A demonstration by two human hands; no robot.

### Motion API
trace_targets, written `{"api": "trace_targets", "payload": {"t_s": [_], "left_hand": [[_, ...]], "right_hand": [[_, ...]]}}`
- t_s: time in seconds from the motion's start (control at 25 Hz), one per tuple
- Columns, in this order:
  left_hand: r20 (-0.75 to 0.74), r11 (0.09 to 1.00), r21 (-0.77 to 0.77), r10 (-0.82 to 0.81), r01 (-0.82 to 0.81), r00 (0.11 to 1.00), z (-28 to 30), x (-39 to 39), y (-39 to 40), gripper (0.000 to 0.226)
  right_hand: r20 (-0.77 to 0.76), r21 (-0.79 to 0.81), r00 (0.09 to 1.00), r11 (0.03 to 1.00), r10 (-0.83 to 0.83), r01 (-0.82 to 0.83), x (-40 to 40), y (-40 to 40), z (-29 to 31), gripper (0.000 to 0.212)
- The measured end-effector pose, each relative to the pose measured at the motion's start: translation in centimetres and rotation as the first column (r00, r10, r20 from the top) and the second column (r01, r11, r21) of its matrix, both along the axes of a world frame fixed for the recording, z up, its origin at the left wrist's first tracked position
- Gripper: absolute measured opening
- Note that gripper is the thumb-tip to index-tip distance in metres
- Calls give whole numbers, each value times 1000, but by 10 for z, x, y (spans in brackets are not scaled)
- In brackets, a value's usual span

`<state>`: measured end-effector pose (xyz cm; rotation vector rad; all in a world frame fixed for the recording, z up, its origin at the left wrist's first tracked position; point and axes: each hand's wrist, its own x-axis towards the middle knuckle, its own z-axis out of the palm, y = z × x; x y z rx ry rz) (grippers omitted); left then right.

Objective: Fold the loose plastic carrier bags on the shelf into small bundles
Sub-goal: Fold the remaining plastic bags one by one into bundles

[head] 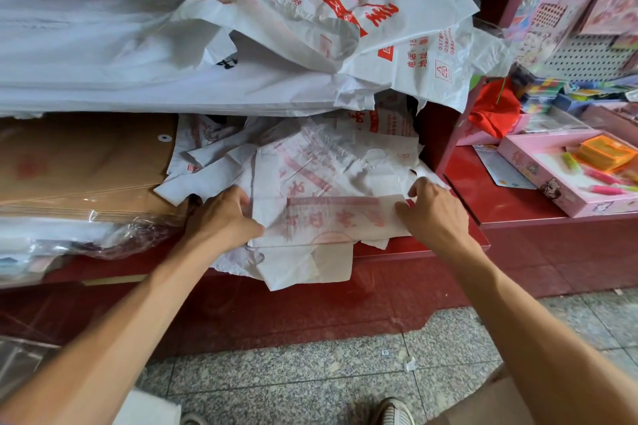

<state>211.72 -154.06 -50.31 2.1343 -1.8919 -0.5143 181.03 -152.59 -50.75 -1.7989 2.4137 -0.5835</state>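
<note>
Head view looks down on two bare forearms reaching to the front lip of a red shelf point(431, 245), where a white carrier bag point(328, 217) with faded red print lies partly folded into a flat band. This bag sits directly between the hands, its lower flap hanging over the shelf edge just below them. Left hand point(221, 217) rests on the bag's left end, fingers curled over the plastic and thumb pressing its edge, so it grips that side. Right hand point(435, 210) holds the right end, fingertips bent onto the folded strip and pinching it. Beyond both hands, further back on the same shelf, lies a crumpled heap of loose bags point(303, 148) with the same pale red lettering, touching the one being held. Above the hands, a thick stack of flat white bags point(138, 72) rests on the level overhead, with bright red-printed bags point(362, 0) draped over its right part. Left of the left hand sit brown paper envelopes point(79, 162) in clear wrap. Right of the right hand, well apart, a pink box point(552, 183) of coloured items stands on a neighbouring red surface. Below the arms is speckled grey floor point(310, 373).
</note>
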Motion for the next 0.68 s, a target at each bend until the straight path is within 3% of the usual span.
{"api": "trace_targets", "payload": {"t_s": [0.08, 0.12, 0.2, 0.24, 0.32, 0.48, 0.6, 0.68], "left_hand": [[150, 937, -273, -184, 220, 971, 2, -12, 11, 47], [143, 872, -342, -319, 350, 937, 1, -19, 16, 50], [116, 799, -242, -540, 551, 834, -7, -34, 21, 58], [128, 776, -139, -601, 615, 789, -13, -40, 22, 63], [166, 747, 16, -657, 664, 735, -23, -45, 20, 68], [142, 818, 30, -573, 575, 808, -16, -32, 17, 68], [172, 869, -46, -479, 493, 861, -3, -29, 19, 62], [177, 883, 1, -461, 469, 869, 4, -25, 18, 69]], "right_hand": [[-92, -185, 990, 975, 103, -119, 14, 5, 1, 23], [-96, -204, 962, 941, 254, -269, 25, 8, 0, 29], [-61, -50, 805, 804, 590, -593, 52, 16, -12, 51], [-46, 68, 734, 735, 677, -674, 63, 21, -20, 58], [-14, 229, 728, 710, 686, -665, 69, 25, -29, 62], [-3, 425, 798, 723, 603, -545, 36, 9, -12, 71], [50, 403, 853, 771, 519, -493, 11, 3, 11, 66], [124, 406, 880, 786, 459, -467, 2, 8, 20, 67]]}}
